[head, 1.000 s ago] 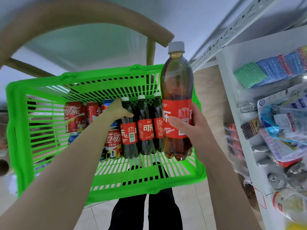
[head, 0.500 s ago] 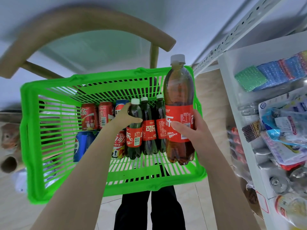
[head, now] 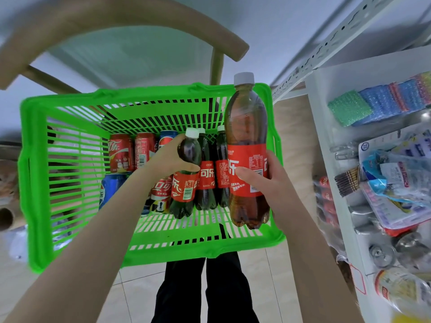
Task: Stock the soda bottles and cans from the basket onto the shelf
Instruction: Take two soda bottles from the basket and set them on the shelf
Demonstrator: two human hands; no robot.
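White shelf (head: 326, 159) beside green basket (head: 35, 183): right hand (head: 268, 180) clamped on large cola bottle (head: 247, 127), left hand (head: 170, 157) clamped on small cola bottle (head: 186, 183).

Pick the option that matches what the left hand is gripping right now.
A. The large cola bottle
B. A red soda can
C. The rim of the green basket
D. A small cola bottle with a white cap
D. The left hand is wrapped around the small cola bottle at the left end of the bottle row in the green basket, while the right hand holds the large cola bottle.
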